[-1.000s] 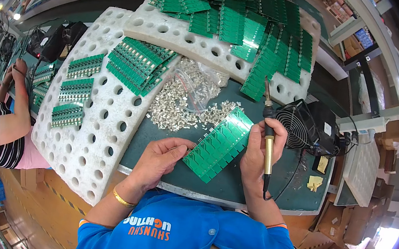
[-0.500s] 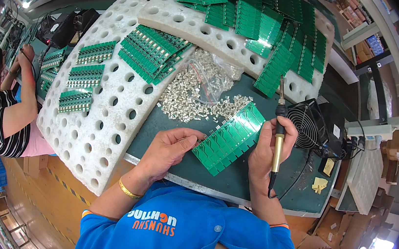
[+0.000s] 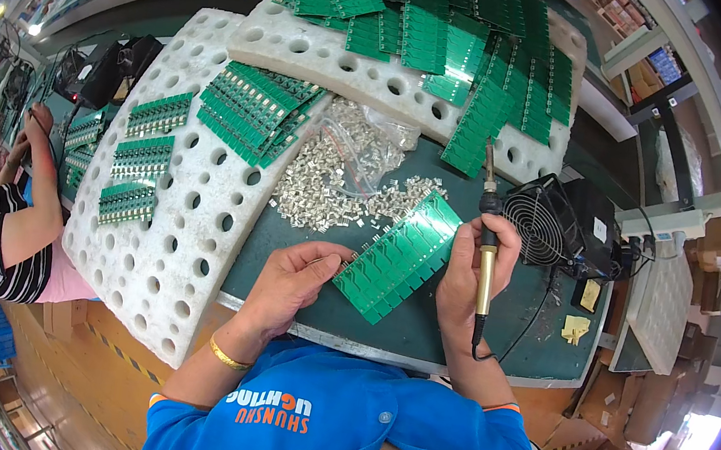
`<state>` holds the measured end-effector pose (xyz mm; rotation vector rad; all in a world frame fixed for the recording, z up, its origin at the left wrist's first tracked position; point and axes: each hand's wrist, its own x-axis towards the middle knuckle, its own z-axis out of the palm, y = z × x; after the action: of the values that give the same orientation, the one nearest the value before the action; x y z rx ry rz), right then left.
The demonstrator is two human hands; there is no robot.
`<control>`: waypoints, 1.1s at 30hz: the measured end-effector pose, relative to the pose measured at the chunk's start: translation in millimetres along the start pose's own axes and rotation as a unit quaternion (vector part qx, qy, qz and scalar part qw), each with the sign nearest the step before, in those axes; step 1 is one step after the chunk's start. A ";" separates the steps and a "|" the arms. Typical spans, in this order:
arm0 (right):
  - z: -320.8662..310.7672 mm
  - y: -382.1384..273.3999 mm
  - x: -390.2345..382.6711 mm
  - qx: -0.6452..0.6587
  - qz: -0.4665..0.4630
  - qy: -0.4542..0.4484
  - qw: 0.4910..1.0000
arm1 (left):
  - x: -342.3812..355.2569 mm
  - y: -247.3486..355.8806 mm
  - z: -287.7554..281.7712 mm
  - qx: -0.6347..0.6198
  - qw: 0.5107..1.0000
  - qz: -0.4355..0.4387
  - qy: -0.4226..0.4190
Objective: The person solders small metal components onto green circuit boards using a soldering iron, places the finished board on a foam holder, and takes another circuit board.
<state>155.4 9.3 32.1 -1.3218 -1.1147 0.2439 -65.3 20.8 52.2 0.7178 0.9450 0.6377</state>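
Observation:
A green circuit board panel (image 3: pixel 396 260) is tilted above the near edge of the bench, between my hands. My left hand (image 3: pixel 289 286) pinches its left corner between thumb and fingers; whether a small part is also in that pinch is hidden. Wrapped in my right hand (image 3: pixel 472 273) is a soldering iron (image 3: pixel 485 284), its tip pointing up and away from the board. The thumb side of this hand lies against the panel's right end. Just beyond the board spreads a heap of small whitish metal-like connectors (image 3: pixel 317 180), partly under a clear plastic bag (image 3: pixel 365 146).
White perforated foam (image 3: pixel 216 284) at left carries boards with parts fitted (image 3: pixel 258 107). Bare green panels (image 3: pixel 422 32) overlap on a second foam slab (image 3: pixel 309 49). A black fan (image 3: pixel 543 224) and yellow sponge (image 3: pixel 575 329) sit right. A co-worker (image 3: pixel 16 204) works at far left.
The whole view has shifted slightly, so bench and hands appear further left. Both hands keep the same hold on the panel and the iron, with little movement between them.

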 end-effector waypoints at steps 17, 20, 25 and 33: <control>-3.5 0.5 3.7 -0.016 -0.058 0.019 0.998 | 3.2 -8.5 5.2 0.114 0.993 0.019 -0.031; -17.5 -0.8 9.2 -0.050 -0.098 0.041 0.993 | 8.8 5.1 17.0 0.086 0.995 0.015 -0.041; -31.6 -7.5 5.3 -0.048 -0.129 0.053 0.989 | 39.5 29.0 42.8 0.082 0.996 0.044 0.015; -45.1 -6.4 -2.8 -0.033 -0.126 0.071 0.989 | 169.2 73.3 125.0 0.105 0.989 0.102 0.015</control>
<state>185.3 -23.6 42.9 -1.2226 -1.1626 -0.0737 107.1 159.8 76.3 1.0037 0.9839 0.7358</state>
